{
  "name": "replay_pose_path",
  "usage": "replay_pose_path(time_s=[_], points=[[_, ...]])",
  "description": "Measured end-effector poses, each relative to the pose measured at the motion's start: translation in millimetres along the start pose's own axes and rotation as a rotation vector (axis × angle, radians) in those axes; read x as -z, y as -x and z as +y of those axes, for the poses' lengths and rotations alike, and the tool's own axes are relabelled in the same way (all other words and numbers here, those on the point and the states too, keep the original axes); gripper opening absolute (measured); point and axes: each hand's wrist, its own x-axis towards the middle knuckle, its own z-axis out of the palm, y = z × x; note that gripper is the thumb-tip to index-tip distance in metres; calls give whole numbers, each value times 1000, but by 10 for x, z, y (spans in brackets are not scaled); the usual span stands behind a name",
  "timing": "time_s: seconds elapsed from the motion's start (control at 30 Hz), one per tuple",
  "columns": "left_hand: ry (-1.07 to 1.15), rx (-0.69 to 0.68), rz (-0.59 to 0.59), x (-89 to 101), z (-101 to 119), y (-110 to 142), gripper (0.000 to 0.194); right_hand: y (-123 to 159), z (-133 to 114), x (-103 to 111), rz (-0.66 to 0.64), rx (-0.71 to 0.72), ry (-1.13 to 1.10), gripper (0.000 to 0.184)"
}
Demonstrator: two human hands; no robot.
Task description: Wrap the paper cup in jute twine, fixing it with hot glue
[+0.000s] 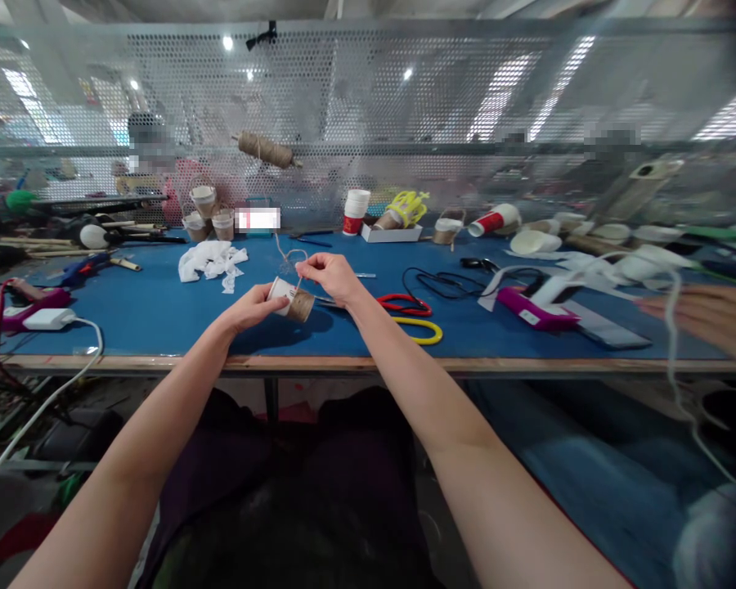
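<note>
My left hand (254,307) grips a white paper cup (280,290), which is tilted on its side above the blue table. Brown twine is wound around one end of the cup. Close by, my right hand (329,274) pinches a strand of jute twine (300,281) between thumb and fingertips. This strand runs to the cup, and a loose loop of it rises behind my fingers. A spool of jute twine (265,150) hangs on a rod at the mesh panel. Scissors with red handles (408,305) and a yellow-handled pair (426,331) lie right of my right hand.
Twine-wrapped cups (204,200) and crumpled white material (212,260) stand at the back left. Stacked red-and-white cups (354,214) sit behind my hands. Purple power strips (536,311) with cables lie on both sides. Another person's hand (705,319) is at the right.
</note>
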Motion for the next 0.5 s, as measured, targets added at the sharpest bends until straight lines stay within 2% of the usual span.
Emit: replay_pose_path(time_s=[0.5], points=[[8, -8, -6, 1, 25, 22, 35, 23, 82, -34, -14, -55, 37, 22]])
